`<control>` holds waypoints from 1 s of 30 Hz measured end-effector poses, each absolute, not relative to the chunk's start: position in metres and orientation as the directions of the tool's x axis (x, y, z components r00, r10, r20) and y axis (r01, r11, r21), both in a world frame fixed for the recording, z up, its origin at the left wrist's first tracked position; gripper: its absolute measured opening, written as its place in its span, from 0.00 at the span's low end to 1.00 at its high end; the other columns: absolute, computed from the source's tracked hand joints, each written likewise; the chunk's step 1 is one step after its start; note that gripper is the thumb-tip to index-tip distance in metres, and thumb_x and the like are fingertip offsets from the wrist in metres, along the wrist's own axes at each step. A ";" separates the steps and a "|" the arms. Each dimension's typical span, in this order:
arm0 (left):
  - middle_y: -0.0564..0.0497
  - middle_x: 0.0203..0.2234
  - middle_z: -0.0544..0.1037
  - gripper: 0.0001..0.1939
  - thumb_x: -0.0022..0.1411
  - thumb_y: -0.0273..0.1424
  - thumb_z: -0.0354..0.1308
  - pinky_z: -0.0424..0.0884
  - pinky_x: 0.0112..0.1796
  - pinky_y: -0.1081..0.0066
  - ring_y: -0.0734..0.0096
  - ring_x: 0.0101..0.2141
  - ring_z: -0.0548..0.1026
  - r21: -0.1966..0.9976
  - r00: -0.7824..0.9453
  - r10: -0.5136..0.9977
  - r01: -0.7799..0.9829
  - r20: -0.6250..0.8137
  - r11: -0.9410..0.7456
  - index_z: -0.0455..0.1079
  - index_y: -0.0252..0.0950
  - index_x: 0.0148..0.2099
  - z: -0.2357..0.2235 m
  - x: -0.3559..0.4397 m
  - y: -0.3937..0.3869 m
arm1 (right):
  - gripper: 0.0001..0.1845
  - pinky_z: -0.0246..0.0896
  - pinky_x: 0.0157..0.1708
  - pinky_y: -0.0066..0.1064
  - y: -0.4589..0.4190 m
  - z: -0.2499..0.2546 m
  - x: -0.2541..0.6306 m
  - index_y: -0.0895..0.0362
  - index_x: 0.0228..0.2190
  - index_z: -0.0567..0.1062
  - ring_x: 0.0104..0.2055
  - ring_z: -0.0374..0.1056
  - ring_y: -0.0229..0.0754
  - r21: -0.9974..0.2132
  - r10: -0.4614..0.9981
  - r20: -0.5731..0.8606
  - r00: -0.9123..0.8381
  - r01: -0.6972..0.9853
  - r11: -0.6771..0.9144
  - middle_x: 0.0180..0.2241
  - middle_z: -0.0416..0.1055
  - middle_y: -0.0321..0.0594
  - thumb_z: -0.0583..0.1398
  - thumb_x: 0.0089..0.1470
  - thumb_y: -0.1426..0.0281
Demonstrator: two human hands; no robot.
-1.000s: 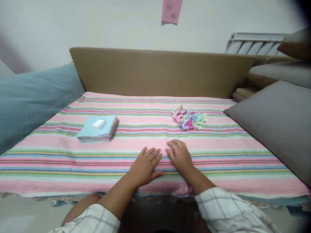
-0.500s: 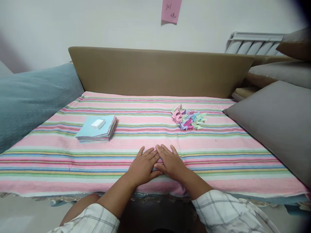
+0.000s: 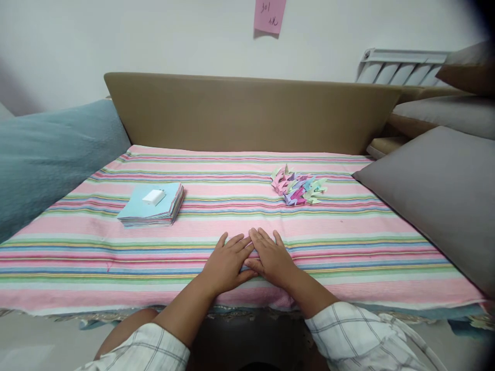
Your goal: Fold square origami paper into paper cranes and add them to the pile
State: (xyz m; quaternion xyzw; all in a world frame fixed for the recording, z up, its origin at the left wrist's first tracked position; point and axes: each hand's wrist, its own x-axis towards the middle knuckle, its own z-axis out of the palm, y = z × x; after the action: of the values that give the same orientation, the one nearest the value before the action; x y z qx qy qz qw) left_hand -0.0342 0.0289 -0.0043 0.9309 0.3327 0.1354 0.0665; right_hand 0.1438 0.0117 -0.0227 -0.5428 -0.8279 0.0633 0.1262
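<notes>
My left hand [image 3: 227, 263] and my right hand [image 3: 271, 257] lie flat side by side on the striped cloth [image 3: 348, 242] near its front edge, fingers stretched out and touching each other. They press down on something pink that is almost wholly hidden under them. To the far left lies a stack of coloured paper squares [image 3: 150, 206] with a small white block [image 3: 153, 196] on top. Behind my right hand, further back, sits a heap of small folded paper figures [image 3: 297, 185].
A tan padded headboard [image 3: 251, 113] closes the back. A teal cushion [image 3: 46, 154] lies at the left, grey cushions [image 3: 436, 190] at the right. A pink note [image 3: 269, 15] hangs on the wall, a white radiator [image 3: 402, 67] at the far right.
My right hand slid left and down from beside the left hand's fingertips to lie flat against it. The pink paper seen between the hands is now covered.
</notes>
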 end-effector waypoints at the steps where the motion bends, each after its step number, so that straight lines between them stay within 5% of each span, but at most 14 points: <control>1: 0.44 0.56 0.65 0.32 0.57 0.47 0.52 0.44 0.57 0.48 0.55 0.57 0.59 0.210 0.743 0.636 0.601 0.210 -0.771 0.56 0.42 0.60 -0.005 -0.034 0.029 | 0.41 0.34 0.59 0.54 0.011 -0.023 0.145 0.61 0.61 0.49 0.64 0.43 0.51 -0.238 0.918 0.139 -0.371 0.888 0.394 0.62 0.48 0.50 0.41 0.56 0.47; 18: 0.47 0.57 0.63 0.31 0.57 0.49 0.51 0.47 0.56 0.46 0.54 0.58 0.58 0.179 0.746 0.639 0.614 0.187 -0.769 0.56 0.43 0.60 -0.004 -0.034 0.029 | 0.42 0.34 0.59 0.55 0.000 -0.024 0.177 0.62 0.59 0.53 0.64 0.41 0.54 -0.185 0.978 0.047 -0.205 0.960 0.210 0.62 0.46 0.51 0.45 0.54 0.46; 22: 0.46 0.58 0.63 0.31 0.57 0.49 0.51 0.46 0.57 0.48 0.54 0.58 0.58 0.167 0.746 0.637 0.614 0.197 -0.771 0.57 0.43 0.60 -0.004 -0.034 0.029 | 0.44 0.35 0.59 0.54 -0.002 -0.025 0.186 0.69 0.59 0.54 0.64 0.39 0.58 -0.148 0.989 0.139 -0.051 0.986 0.072 0.62 0.44 0.58 0.48 0.53 0.46; 26: 0.46 0.58 0.63 0.31 0.58 0.49 0.49 0.45 0.57 0.48 0.55 0.58 0.57 0.170 0.747 0.640 0.617 0.181 -0.768 0.56 0.43 0.60 -0.004 -0.034 0.029 | 0.40 0.34 0.60 0.52 -0.005 -0.025 0.182 0.64 0.59 0.53 0.65 0.37 0.53 -0.105 0.914 0.287 -0.285 0.940 0.326 0.63 0.44 0.52 0.46 0.56 0.48; 30: 0.46 0.58 0.62 0.32 0.59 0.51 0.45 0.43 0.57 0.48 0.55 0.58 0.57 0.176 0.750 0.643 0.619 0.158 -0.765 0.54 0.42 0.61 -0.005 -0.034 0.030 | 0.40 0.37 0.60 0.51 -0.004 -0.028 0.173 0.62 0.59 0.54 0.64 0.40 0.51 -0.110 0.834 0.264 -0.485 0.844 0.525 0.62 0.48 0.49 0.44 0.55 0.46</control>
State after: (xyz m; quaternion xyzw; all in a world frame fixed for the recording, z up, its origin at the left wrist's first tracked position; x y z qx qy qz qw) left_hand -0.0343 0.0298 -0.0047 0.9336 0.3379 0.1051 0.0561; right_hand 0.1725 -0.0044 -0.0279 -0.4869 -0.8614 -0.0170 0.1434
